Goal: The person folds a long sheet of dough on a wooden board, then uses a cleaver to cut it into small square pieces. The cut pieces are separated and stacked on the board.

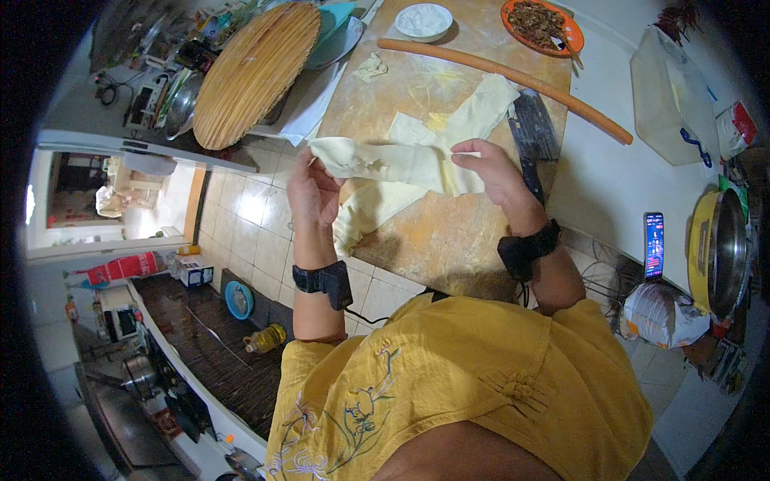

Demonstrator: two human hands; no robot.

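Observation:
My left hand [316, 189] grips one end of a pale dough strip [400, 162], which has ragged holes near that end. At the strip's other end is my right hand [496, 171], thumb and forefinger close together. Whether they pinch the dough cannot be made out. More flat dough sheets [481, 111] lie beneath, overlapping on a floured wooden board [439, 234]. A folded piece of dough [367, 213] droops at the board's left edge. Right of the sheets rests a cleaver [533, 129] with a dark, wide blade.
A long rolling pin [505, 75] crosses the board's far right. Beyond it stand a bowl of white powder [423, 21] and an orange plate of brown filling [535, 27]. A dough scrap [371, 67] lies far left, near a round stalk lid [258, 72]. A lit phone [653, 245] stands right.

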